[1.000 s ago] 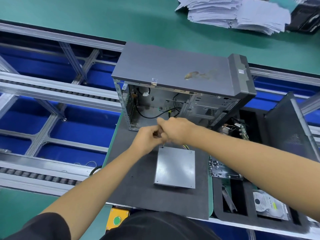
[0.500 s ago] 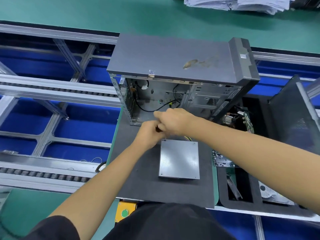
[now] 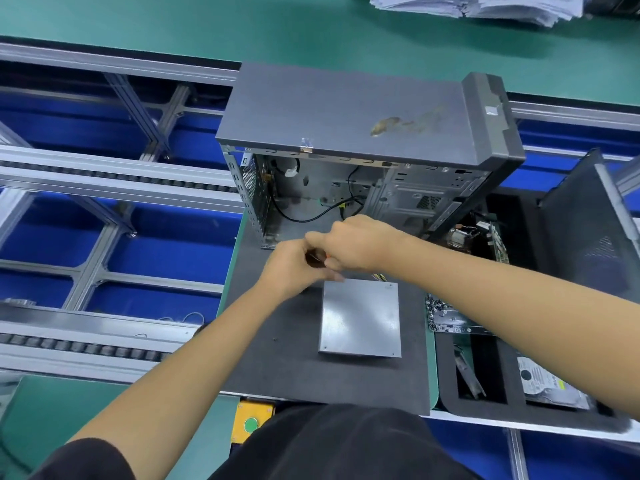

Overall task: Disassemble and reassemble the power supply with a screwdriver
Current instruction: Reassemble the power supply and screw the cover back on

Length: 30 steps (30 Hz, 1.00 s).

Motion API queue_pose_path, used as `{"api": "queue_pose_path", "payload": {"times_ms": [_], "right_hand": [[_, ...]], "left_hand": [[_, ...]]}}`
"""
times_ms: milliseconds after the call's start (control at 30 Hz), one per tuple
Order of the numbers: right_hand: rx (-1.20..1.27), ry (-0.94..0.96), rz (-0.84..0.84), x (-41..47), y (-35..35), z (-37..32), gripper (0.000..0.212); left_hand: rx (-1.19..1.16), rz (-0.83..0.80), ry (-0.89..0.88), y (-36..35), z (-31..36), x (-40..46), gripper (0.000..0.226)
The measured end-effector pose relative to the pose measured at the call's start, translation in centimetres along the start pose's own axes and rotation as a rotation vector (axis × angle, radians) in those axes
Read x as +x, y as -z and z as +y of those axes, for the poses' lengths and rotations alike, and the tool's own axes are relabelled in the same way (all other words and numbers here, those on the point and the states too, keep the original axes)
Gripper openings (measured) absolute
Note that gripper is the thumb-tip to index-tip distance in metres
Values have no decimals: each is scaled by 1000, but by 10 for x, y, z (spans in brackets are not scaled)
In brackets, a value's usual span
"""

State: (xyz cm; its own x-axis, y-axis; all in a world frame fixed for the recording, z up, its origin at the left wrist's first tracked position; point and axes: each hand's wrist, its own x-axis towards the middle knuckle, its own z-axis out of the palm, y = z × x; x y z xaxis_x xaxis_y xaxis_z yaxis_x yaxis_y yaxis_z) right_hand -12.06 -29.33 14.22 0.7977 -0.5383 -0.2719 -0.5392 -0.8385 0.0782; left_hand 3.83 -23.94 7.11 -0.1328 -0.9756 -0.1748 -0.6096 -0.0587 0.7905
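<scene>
Matt grey sheet-metal power supply (image 3: 360,320) on a dark, rough-textured foam mat (image 3: 277,362).

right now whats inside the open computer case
Inside the computer case a black cable loops across the floor, with a white connector near the top and a bare drive cage. The right hand covers the front lower part.

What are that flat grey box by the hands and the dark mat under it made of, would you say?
The flat grey box looks like sheet metal with a dull satin finish: it shows a soft sheen, crisp edges and small screw holes at the corners. The dark mat looks like foam or rubber, matte and faintly grainy, with no shine at all. Which of the two it is, the picture cannot settle.
</scene>
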Motion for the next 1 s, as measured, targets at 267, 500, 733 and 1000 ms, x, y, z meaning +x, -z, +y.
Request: {"api": "queue_pose_path", "payload": {"times_ms": [267, 500, 733, 1000], "right_hand": [[-90, 207, 14, -7, 16, 11, 18], [-121, 63, 35, -5, 12, 9, 33], [-139, 166, 17, -17, 17, 13, 25], [-218, 132, 12, -14, 19, 9, 22]], "left_hand": [[-41, -70, -71, -6, -3, 7, 39], [-138, -16, -50, -2, -1, 6, 30], [-71, -49, -146, -10, -4, 6, 22], [-153, -116, -139, -2, 2, 2, 36]]}}
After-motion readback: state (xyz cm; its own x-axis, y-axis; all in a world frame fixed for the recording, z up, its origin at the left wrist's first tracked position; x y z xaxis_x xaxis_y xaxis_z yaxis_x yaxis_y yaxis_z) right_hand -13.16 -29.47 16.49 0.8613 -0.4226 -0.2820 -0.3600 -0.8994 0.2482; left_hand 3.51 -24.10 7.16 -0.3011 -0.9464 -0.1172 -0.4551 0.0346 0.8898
